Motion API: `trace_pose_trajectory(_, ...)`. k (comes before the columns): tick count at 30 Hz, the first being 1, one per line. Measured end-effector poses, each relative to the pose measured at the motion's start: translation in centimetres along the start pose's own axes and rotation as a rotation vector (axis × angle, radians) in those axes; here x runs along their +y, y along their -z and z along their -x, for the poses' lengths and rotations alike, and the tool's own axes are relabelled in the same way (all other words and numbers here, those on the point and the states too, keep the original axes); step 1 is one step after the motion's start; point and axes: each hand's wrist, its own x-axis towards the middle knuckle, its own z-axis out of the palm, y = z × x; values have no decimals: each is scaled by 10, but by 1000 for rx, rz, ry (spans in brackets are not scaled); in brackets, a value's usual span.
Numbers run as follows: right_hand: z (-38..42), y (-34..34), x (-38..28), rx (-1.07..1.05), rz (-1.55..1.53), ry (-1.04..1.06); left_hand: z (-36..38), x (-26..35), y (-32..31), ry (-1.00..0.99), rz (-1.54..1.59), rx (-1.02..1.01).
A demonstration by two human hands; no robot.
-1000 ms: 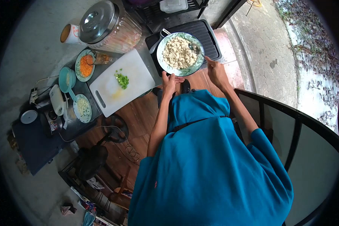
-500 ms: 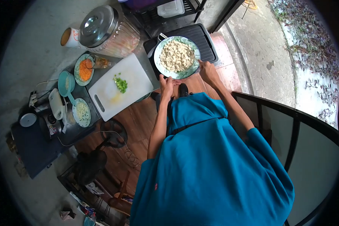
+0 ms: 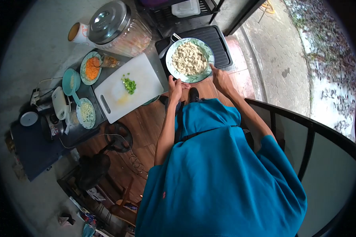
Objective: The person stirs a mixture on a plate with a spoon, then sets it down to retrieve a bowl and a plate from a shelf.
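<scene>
A green-patterned plate (image 3: pixel 208 48) piled with crumbled, pale food (image 3: pixel 189 58) sits over the black griddle (image 3: pixel 222 53). My left hand (image 3: pixel 175 87) grips the plate's near rim, thumb on the edge and fingers partly beneath. At the right rim is my right hand (image 3: pixel 222 79), its fingers closed and index finger toward the food. Whatever it may hold is too small to make out. To the left, a white cutting board (image 3: pixel 144 75) carries chopped green onion (image 3: pixel 129 85). A metal handle (image 3: pixel 175 37) shows behind the plate's upper left edge.
Left of the board are a plate of shredded orange food (image 3: pixel 92 69), a teal cup with a handle (image 3: pixel 71 81) and a plate of chopped white pieces (image 3: pixel 86 113). A large lidded jar (image 3: pixel 122 31) stands behind. A black railing (image 3: pixel 288 110) runs on my right.
The view has shifted slightly, so the plate and board appear a little to the right. My right hand has moved slightly along the plate's right rim; my left hand keeps its grip.
</scene>
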Motion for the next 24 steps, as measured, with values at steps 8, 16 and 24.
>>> trace_pose_trajectory(8,-47,43,-3,-58,165,-1,-11,15,25,74,-143,2)
trace_pose_trajectory(16,-42,34,3,-174,410,299,-24,15,32,49,-182,22)
trace_pose_trajectory(24,-37,42,-13,-235,463,264,-26,23,33,24,-211,-4)
